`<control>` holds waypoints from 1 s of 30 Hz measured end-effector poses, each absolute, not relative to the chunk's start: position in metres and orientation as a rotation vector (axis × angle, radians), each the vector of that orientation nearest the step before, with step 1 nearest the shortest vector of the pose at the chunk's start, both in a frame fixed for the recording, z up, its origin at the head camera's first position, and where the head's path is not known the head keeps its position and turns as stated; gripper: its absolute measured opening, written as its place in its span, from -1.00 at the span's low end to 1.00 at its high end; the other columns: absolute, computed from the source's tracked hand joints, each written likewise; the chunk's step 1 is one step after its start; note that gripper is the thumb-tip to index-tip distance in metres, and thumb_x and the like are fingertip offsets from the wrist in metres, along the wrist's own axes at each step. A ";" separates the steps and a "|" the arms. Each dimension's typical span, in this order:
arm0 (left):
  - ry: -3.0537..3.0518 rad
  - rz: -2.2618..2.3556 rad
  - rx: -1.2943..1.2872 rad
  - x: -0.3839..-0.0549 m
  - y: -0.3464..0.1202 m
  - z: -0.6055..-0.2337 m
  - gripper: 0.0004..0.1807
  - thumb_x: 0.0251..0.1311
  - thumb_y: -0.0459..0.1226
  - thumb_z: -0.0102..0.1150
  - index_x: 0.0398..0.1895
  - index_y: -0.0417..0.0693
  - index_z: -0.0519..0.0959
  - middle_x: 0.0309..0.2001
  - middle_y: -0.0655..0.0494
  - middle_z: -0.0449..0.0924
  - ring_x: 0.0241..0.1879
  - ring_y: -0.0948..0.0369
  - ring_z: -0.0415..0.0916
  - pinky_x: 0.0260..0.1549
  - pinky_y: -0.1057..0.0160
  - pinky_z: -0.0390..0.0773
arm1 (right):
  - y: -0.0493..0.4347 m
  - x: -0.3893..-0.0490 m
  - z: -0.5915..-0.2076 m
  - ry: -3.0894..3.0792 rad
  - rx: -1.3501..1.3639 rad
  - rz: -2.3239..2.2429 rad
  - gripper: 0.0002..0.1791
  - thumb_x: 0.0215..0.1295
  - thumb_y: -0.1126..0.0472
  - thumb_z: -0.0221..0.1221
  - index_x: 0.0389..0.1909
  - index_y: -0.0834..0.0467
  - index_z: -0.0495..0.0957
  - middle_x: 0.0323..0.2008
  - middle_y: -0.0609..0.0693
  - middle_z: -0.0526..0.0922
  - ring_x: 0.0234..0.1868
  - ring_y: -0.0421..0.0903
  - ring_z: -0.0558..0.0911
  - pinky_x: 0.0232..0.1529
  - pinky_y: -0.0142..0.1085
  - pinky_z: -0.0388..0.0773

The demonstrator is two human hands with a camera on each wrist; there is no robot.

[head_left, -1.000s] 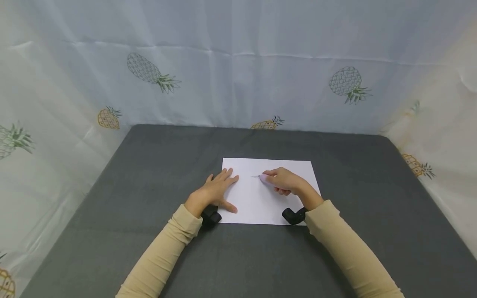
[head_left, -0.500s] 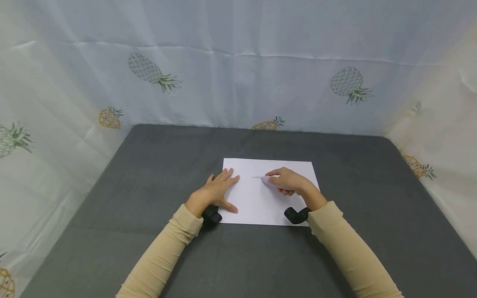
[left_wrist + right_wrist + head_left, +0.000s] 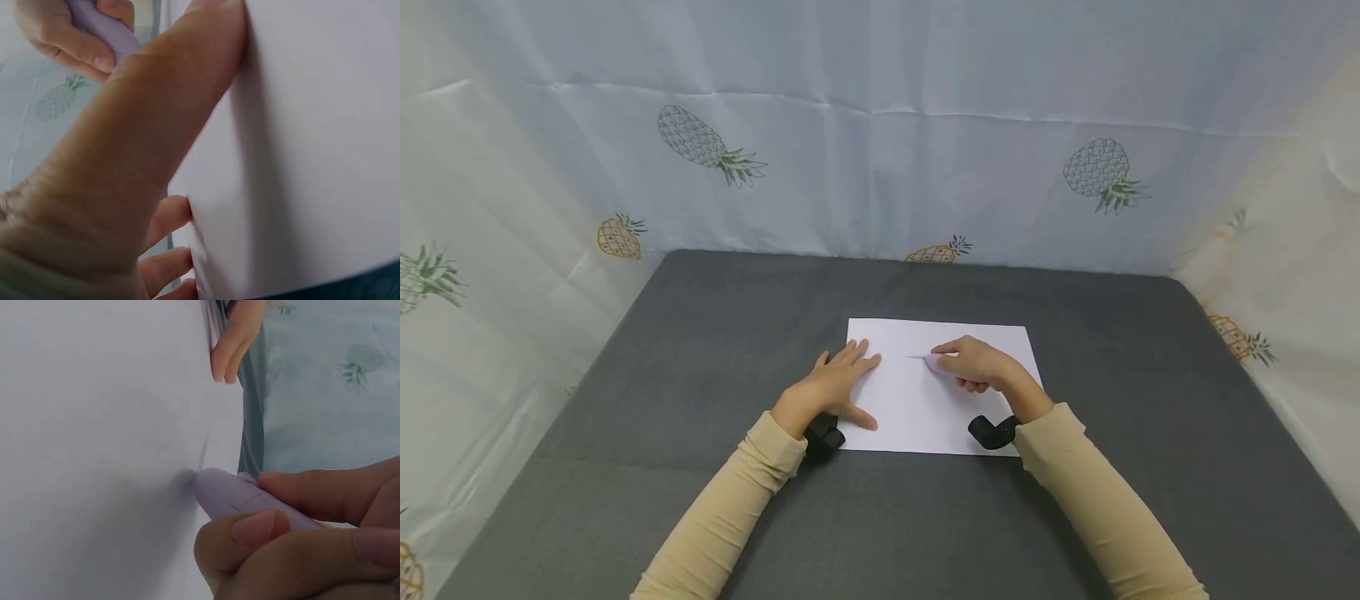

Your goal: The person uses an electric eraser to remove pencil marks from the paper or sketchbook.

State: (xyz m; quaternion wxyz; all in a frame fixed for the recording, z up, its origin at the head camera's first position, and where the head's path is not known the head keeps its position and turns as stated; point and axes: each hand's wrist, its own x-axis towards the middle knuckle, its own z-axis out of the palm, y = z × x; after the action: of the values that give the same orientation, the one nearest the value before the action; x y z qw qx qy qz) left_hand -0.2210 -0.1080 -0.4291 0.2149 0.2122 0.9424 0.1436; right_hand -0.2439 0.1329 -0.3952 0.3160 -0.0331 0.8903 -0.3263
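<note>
At the far left, beyond the paper, a pineapple-print cloth (image 3: 497, 192) hangs past the edge of the dark table (image 3: 722, 325). The left sleeve (image 3: 733, 504) comes up from below the paper's left corner, with a black device (image 3: 826, 437) at its cuff. The left hand (image 3: 833, 387) lies over the paper's left margin, its fingers spread and touching the sheet, holding nothing. They point to the paper's far edge, while the thumb reaches well out toward its near part; so wide a stance probably serves to steady the sheet against sliding.

The paper (image 3: 910, 417) itself lies flat on the table. In its upper middle runs a short thin line (image 3: 913, 357); whether it is drawn or cut cannot be told. At the line's right end sits the nose of a lilac tool (image 3: 933, 363), low over the paper; its very tip is too small to make out.

The right hand (image 3: 981, 367), over the paper's right half, pinches the tool between thumb and fingers close to the nose, presumably for fine control. Its wrist bends in from the paper's right near corner, where a second black device (image 3: 992, 434) and the right sleeve (image 3: 1105, 500) follow.
</note>
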 end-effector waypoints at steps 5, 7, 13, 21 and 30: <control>2.615 0.397 0.598 -0.221 -0.107 -0.428 0.18 -0.15 0.08 0.49 0.52 0.00 0.04 0.59 -0.07 -0.25 0.59 -0.02 -0.32 0.47 -0.28 -0.19 | 0.134 -0.245 -0.397 2.352 -0.086 -0.869 -0.49 0.45 0.06 -0.05 0.36 0.10 0.33 -0.74 -0.08 0.31 -0.74 -0.22 0.23 -0.68 -0.45 0.18; 2.610 0.389 0.598 -0.221 -0.106 -0.428 0.18 -0.15 0.09 0.48 0.52 0.01 0.03 0.59 -0.06 -0.26 0.59 -0.02 -0.33 0.47 -0.28 -0.19 | 0.136 -0.244 -0.397 2.348 -0.076 -0.863 -0.50 0.44 0.07 -0.03 0.35 0.09 0.35 -0.74 -0.08 0.30 -0.75 -0.22 0.21 -0.68 -0.45 0.17; 2.611 0.386 0.596 -0.222 -0.106 -0.427 0.17 -0.14 0.09 0.48 0.52 0.02 0.04 0.59 -0.06 -0.26 0.60 -0.01 -0.34 0.48 -0.28 -0.20 | 0.136 -0.245 -0.398 2.363 -0.103 -0.898 -0.51 0.44 0.07 -0.05 0.34 0.11 0.35 -0.74 -0.08 0.31 -0.75 -0.22 0.22 -0.68 -0.45 0.19; 2.607 0.391 0.590 -0.222 -0.106 -0.425 0.17 -0.14 0.08 0.48 0.53 0.02 0.03 0.59 -0.05 -0.27 0.60 -0.01 -0.34 0.48 -0.27 -0.21 | 0.131 -0.246 -0.391 2.359 -0.121 -0.832 -0.51 0.44 0.07 -0.03 0.34 0.12 0.35 -0.74 -0.07 0.29 -0.75 -0.22 0.22 -0.69 -0.45 0.18; 2.609 0.371 0.592 -0.221 -0.107 -0.425 0.17 -0.14 0.09 0.48 0.52 0.01 0.03 0.59 -0.07 -0.26 0.59 -0.02 -0.33 0.48 -0.28 -0.18 | 0.128 -0.246 -0.390 2.344 -0.093 -0.810 -0.51 0.44 0.10 -0.04 0.35 0.11 0.35 -0.74 -0.07 0.29 -0.75 -0.22 0.21 -0.70 -0.45 0.17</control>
State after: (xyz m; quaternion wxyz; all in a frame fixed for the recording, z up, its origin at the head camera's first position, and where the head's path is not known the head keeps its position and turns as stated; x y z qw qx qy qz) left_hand -0.2209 -0.1067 -0.4248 0.2185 0.2138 0.9427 0.1339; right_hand -0.2458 0.1283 -0.3897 0.3241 -0.0356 0.8935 -0.3087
